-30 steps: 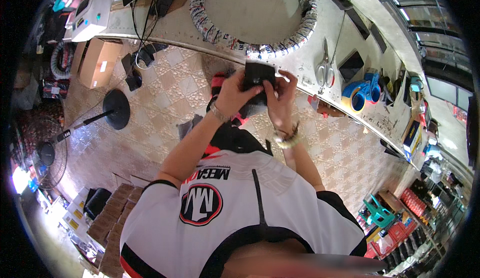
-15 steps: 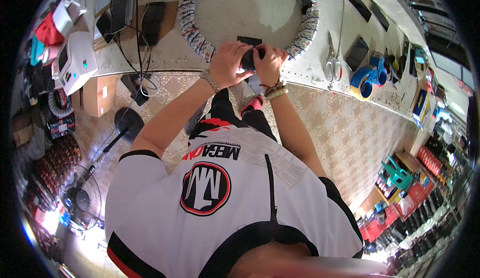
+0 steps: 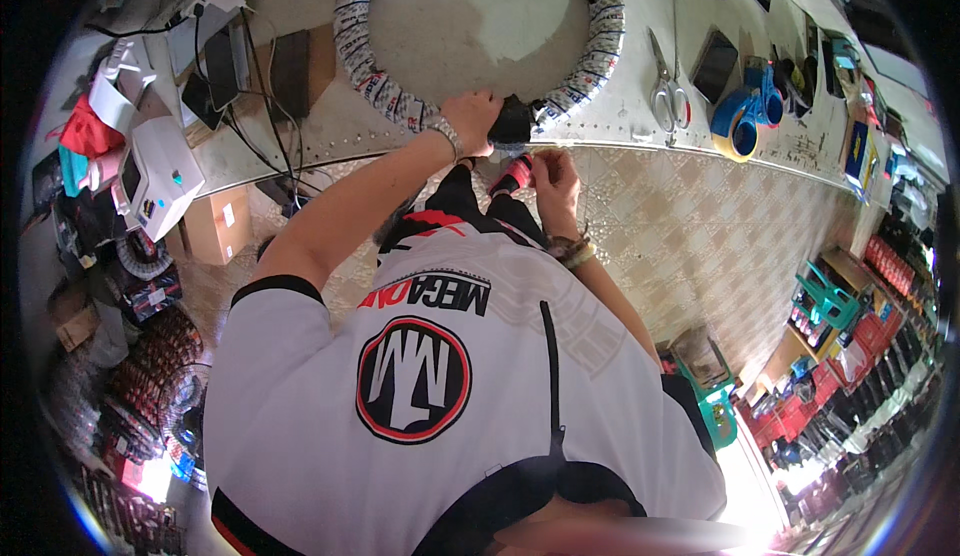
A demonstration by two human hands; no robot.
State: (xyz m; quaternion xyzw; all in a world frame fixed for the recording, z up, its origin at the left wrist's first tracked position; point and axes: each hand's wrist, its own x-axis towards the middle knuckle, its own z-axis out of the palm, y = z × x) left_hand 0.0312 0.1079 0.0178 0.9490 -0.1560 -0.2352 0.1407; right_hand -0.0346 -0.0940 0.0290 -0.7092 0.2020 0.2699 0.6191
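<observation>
A ring-shaped tire (image 3: pixel 378 81), wound in white printed wrapping strip, lies at the near edge of the white table. Black wrapping (image 3: pixel 513 122) covers part of its near side. My left hand (image 3: pixel 472 119) grips the tire just left of that black part, fingers curled over it. Just off the table edge, to the right of the black part, my right hand (image 3: pixel 556 182) has its fingers pinched together. Whatever they hold, if anything, is too small to make out.
On the table to the right lie scissors (image 3: pixel 661 98), a dark phone (image 3: pixel 714 66) and blue tape rolls (image 3: pixel 737 134). Cables (image 3: pixel 262 81) and a white boxy device (image 3: pixel 160 181) crowd the left end. A cardboard box (image 3: pixel 217 228) stands below the left edge.
Both hands were together at the black part. My right hand has pulled away toward me, off the table edge, while the left stays on the tire. The view has shifted slightly.
</observation>
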